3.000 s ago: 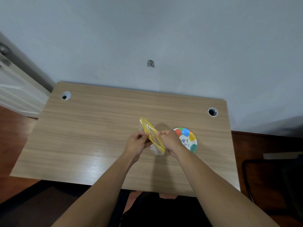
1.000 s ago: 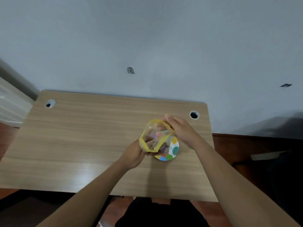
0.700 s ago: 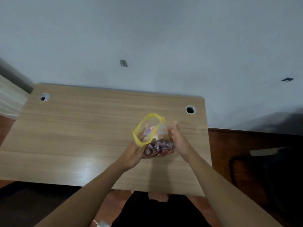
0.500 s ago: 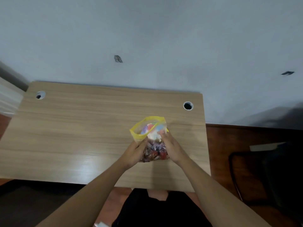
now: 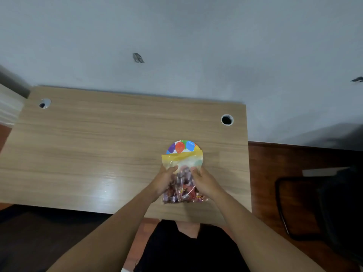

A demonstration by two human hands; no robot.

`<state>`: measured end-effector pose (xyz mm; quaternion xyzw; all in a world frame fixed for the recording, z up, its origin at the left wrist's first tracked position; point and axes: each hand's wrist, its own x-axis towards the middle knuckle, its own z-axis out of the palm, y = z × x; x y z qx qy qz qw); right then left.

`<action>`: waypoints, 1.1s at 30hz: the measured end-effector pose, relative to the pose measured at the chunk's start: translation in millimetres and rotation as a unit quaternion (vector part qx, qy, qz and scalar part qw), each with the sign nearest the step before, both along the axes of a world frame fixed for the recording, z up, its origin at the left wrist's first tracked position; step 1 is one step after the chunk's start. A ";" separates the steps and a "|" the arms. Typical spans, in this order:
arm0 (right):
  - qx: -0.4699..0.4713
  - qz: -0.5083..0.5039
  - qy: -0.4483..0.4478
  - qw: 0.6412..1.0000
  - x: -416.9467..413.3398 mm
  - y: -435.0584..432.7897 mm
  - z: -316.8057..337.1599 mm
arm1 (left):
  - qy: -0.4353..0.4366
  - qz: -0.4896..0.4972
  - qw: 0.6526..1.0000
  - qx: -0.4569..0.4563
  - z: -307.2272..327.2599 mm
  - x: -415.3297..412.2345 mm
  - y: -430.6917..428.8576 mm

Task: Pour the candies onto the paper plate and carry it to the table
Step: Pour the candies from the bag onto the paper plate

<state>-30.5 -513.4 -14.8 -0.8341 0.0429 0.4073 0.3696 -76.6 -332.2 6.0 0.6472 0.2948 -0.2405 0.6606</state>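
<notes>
A clear candy bag [image 5: 182, 190] with a yellow zip band lies tilted forward over the near half of a paper plate [image 5: 183, 147] printed with coloured balloons. Wrapped candies fill the bag's near end. My left hand [image 5: 164, 180] grips the bag's left side and my right hand [image 5: 204, 182] grips its right side. The yellow mouth of the bag rests across the plate. Only the plate's far edge shows; the rest is behind the bag.
The plate sits on a light wooden desk [image 5: 98, 150] against a grey wall. Two cable holes are in the desk: one far left [image 5: 44, 103], one far right [image 5: 227, 120]. A dark chair [image 5: 314, 205] stands on the floor to the right.
The bag went from held upright with its mouth open to laid forward, mouth over the plate. My right hand shifted from the bag's far side to its right side. The candies are at the near end.
</notes>
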 end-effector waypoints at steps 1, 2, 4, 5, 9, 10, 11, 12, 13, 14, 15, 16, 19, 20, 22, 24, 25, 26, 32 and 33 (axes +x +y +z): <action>-0.002 0.003 0.005 1.000 0.2 0.0 -3.5 | 0.003 -0.009 1.000 0.001 -3.4 -0.7 0.9; -0.002 0.007 0.010 1.000 0.2 0.1 -6.2 | 0.007 -0.018 1.000 0.001 -4.5 -1.3 1.4; 0.002 0.011 0.014 1.000 -0.1 0.5 -11.5 | 0.022 -0.038 0.999 0.005 -4.8 -0.8 2.5; 0.004 0.010 0.015 1.000 -0.1 0.3 -15.1 | 0.030 -0.044 0.999 0.004 -3.8 0.3 2.3; -0.007 0.017 0.021 1.000 0.6 3.0 -20.0 | 0.054 -0.082 0.995 0.005 -14.0 1.1 5.4; -0.008 0.018 0.021 1.000 0.5 4.0 -21.1 | 0.063 -0.091 0.994 0.007 -14.6 1.1 6.5; -0.011 0.018 0.024 0.999 0.6 4.3 -23.7 | 0.068 -0.097 0.993 0.006 -17.5 1.7 7.5; -0.014 0.017 0.028 0.999 0.5 4.4 -25.8 | 0.071 -0.100 0.992 0.006 -21.4 2.2 8.8; -0.019 0.016 0.035 0.999 0.7 4.2 -28.1 | 0.073 -0.103 0.992 0.004 -20.4 3.1 8.6; -0.024 0.018 0.044 0.999 0.8 3.5 -29.5 | 0.078 -0.103 0.992 0.001 -21.5 3.0 9.7; -0.023 0.021 0.050 0.998 0.8 3.2 -30.4 | 0.080 -0.106 0.991 -0.006 -21.3 3.1 9.8; -0.019 0.021 0.052 0.998 0.9 3.2 -29.7 | 0.080 -0.104 0.991 -0.016 -19.5 3.1 10.0; -0.003 0.013 0.058 0.998 2.0 4.3 -26.0 | 0.087 -0.101 0.990 -0.035 -13.0 4.1 10.4; -0.002 0.017 0.061 0.998 2.3 4.8 -24.8 | 0.095 -0.095 0.990 -0.040 -11.0 4.5 10.9; -0.005 0.026 0.060 0.998 2.3 5.6 -23.1 | 0.111 -0.092 0.988 -0.048 -11.9 4.5 12.4; -0.008 0.035 0.054 0.998 3.0 5.2 -24.6 | 0.122 -0.092 0.987 -0.050 -14.8 3.5 13.9; -0.009 0.035 0.055 0.998 3.5 5.1 -25.1 | 0.127 -0.091 0.986 -0.051 -16.6 3.4 14.2; -0.007 0.035 0.057 0.998 3.8 5.0 -25.3 | 0.132 -0.092 0.986 -0.048 -18.1 3.1 14.7; 0.002 0.021 0.060 0.998 4.8 7.2 -23.2 | 0.145 -0.092 0.984 -0.056 -22.7 3.8 16.8; 0.000 0.015 0.061 0.998 5.9 7.8 -21.7 | 0.146 -0.087 0.984 -0.059 -24.5 4.1 17.1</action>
